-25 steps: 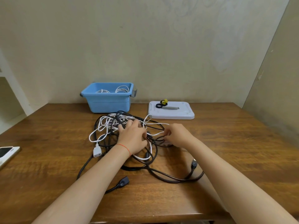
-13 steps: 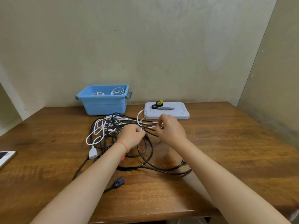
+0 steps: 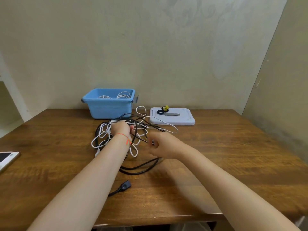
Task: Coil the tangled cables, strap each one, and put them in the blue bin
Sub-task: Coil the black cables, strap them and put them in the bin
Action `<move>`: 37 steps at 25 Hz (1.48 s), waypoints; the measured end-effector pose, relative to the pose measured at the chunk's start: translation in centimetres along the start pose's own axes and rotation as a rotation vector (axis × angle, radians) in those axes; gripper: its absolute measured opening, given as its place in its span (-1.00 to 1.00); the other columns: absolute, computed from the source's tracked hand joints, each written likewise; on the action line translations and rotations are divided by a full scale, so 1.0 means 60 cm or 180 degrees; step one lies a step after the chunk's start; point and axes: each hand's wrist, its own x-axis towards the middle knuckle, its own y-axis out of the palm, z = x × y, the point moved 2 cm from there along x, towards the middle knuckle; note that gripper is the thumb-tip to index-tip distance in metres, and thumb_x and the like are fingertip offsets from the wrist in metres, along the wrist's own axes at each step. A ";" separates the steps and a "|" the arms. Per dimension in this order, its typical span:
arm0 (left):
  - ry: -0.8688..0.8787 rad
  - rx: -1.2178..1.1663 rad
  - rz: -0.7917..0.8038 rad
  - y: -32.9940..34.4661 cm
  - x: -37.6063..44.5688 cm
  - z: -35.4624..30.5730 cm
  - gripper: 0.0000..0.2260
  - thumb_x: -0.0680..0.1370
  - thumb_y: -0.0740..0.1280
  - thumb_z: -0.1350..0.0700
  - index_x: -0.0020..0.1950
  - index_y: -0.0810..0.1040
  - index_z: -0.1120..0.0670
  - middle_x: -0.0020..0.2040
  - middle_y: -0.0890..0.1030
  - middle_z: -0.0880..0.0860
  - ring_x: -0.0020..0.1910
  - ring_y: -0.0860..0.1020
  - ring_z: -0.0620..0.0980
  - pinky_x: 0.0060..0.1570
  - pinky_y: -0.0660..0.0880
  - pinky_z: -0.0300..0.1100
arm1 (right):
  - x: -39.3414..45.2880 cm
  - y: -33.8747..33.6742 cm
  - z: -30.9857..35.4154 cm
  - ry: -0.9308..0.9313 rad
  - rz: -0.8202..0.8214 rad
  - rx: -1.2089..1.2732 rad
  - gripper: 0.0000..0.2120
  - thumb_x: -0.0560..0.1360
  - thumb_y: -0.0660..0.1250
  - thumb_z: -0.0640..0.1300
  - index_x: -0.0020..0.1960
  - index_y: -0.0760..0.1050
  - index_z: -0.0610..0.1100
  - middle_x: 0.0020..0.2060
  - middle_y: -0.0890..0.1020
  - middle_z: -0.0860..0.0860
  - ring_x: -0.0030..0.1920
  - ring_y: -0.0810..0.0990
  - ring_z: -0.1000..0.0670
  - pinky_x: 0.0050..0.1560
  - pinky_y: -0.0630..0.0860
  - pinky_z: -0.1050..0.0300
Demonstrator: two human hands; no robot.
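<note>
Head view: wooden table (image 3: 233, 155) against beige wall; left hand (image 3: 120, 129), right hand (image 3: 162, 145) each clutch tangled cables (image 3: 106, 130).

A plain room, likely a home: wooden table (image 3: 233, 155) against a stained, bare wall (image 3: 150, 47), with a phone (image 3: 6, 158) lying at 9 o'clock.

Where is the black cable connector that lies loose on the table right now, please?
In the head view, the black connector lies on the wooden table near its front edge, between the two forearms, nearer than the tangled cables.
</note>
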 end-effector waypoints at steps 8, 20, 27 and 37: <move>0.1346 0.3817 0.1154 -0.011 -0.007 -0.005 -0.59 0.57 0.27 0.19 0.44 0.41 0.08 0.36 0.46 0.13 0.30 0.45 0.14 0.32 0.41 0.04 | 0.011 0.036 -0.028 0.0228 0.0728 -0.0465 -0.65 0.48 0.46 -0.13 0.22 0.48 0.00 0.20 0.54 -0.03 0.13 0.53 -0.10 0.07 0.54 0.00; 0.2931 0.6384 0.2146 -0.012 -0.081 0.052 -0.74 0.47 0.35 -0.13 0.10 0.47 -0.09 0.11 0.50 -0.01 0.19 0.44 0.05 0.30 0.24 0.02 | 0.015 0.053 -0.073 0.0175 -0.0061 0.0092 -0.67 0.48 0.26 -0.32 0.08 0.62 0.02 0.08 0.57 -0.02 0.08 0.54 -0.08 0.09 0.50 0.01; 0.3558 0.6278 0.1284 -0.021 -0.043 0.076 -0.85 0.62 0.23 0.03 0.05 0.59 -0.14 0.02 0.60 -0.09 0.17 0.46 0.02 0.24 0.24 0.00 | 0.009 0.029 -0.071 0.0289 0.0343 -0.0704 -0.87 0.54 0.33 -0.08 0.07 0.57 0.09 0.06 0.45 0.02 0.07 0.43 -0.03 0.09 0.46 0.00; 0.3101 0.6470 0.0540 -0.006 0.000 0.070 -0.68 0.61 0.12 -0.01 0.20 0.63 -0.07 0.24 0.54 0.00 0.33 0.37 0.07 0.37 0.14 0.10 | -0.030 -0.040 -0.116 0.1570 -0.0367 -0.0605 -0.78 0.55 0.21 -0.26 0.18 0.30 -0.16 -0.05 0.54 -0.16 -0.16 0.45 -0.14 -0.30 0.37 0.07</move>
